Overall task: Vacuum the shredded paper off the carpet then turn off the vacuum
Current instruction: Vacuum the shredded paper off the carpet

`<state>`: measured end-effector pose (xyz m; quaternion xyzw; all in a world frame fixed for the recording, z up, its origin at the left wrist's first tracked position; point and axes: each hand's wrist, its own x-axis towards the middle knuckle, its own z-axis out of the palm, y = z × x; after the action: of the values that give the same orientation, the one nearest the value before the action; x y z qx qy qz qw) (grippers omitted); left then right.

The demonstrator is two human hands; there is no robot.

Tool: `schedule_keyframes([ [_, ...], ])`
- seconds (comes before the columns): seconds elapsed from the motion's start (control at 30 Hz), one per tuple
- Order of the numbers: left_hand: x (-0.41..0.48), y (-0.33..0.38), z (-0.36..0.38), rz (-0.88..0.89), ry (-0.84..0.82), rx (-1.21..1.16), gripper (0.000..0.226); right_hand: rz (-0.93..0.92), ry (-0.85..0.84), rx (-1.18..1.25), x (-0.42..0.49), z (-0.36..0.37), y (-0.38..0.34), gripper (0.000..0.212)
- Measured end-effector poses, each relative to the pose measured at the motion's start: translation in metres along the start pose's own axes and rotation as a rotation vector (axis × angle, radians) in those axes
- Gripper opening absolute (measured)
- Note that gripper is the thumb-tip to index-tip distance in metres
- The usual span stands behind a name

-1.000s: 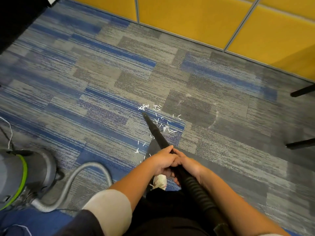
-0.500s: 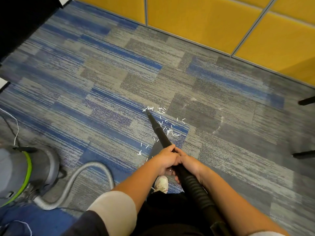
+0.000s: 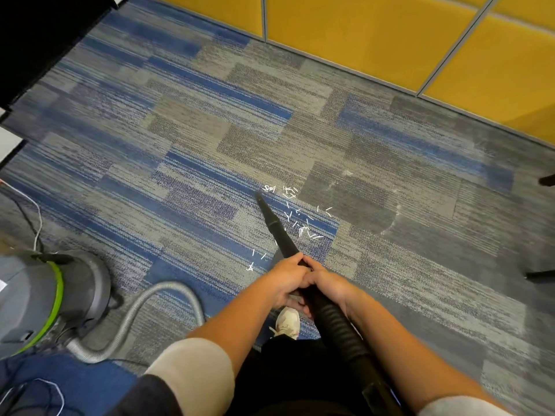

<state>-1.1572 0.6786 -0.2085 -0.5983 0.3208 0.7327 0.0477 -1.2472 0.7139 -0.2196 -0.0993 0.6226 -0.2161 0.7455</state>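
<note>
Both hands wrapped round the nozzle (image 3: 277,229): left hand (image 3: 286,279) ahead, right hand (image 3: 329,285) behind, steering the low tip. Shredded paper (image 3: 300,219) mid-carpet (image 3: 210,130), mostly right of tip. Vacuum (image 3: 45,298) at carpet's near-left edge.

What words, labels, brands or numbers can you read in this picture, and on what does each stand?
None readable. A small white patch, perhaps a label, on the grey canister vacuum with a green band is cut off at the frame edge and too blurred to read.
</note>
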Motion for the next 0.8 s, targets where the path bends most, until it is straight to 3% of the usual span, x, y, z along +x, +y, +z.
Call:
schedule_keyframes([
  [0.8, 0.011, 0.002, 0.007, -0.010, -0.007, -0.003, 0.061, -0.004, 0.012, 0.026, 0.001, -0.013, 0.000, 0.075],
])
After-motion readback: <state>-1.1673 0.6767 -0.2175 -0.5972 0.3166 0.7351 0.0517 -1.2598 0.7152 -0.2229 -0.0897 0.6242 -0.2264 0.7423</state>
